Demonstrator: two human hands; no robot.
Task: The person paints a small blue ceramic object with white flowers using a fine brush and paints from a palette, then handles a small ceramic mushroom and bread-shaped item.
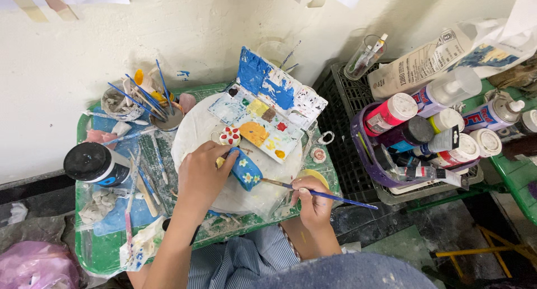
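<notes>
My left hand (199, 171) grips a small blue clay piece (246, 171) dotted with white and yellow flowers, holding it over a round white board (196, 129). My right hand (313, 202) holds a thin blue-handled paintbrush (330, 196) whose tip reaches toward the blue piece. Just beyond lies an open paint palette box (263, 113) smeared with blue, yellow and red paint. A small white piece with red dots (229, 135) sits next to the palette.
A green tray (95, 250) carries the board, a cup of brushes (154, 101), a black-lidded jar (95, 164) and loose brushes. To the right, a purple basket (363, 154) of paint bottles stands on a black crate (347, 99). A wall runs behind.
</notes>
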